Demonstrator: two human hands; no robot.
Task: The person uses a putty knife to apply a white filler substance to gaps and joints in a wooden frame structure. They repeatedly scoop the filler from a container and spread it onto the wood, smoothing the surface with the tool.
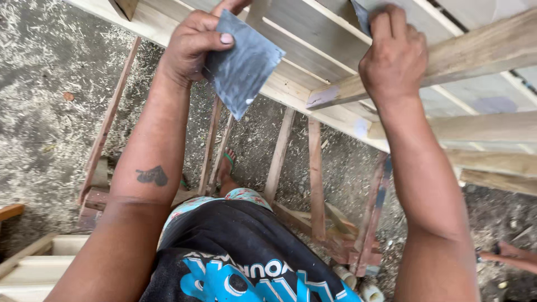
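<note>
Your left hand (193, 47) pinches the flat grey metal scraper blade (243, 64), its long axis slanting down over the pale wooden slatted frame (313, 33), while your right hand (391, 56) presses curled fingers nearer that frame's angled batten.

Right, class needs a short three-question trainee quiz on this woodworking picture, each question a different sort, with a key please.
1. True or false: the left hand holds a grey sheet.
2. What does the right hand press on? A) pale wooden frame B) the ground C) a sandal
3. What litters the ground?

Key: 1 true; 2 A; 3 wood shavings.
</note>
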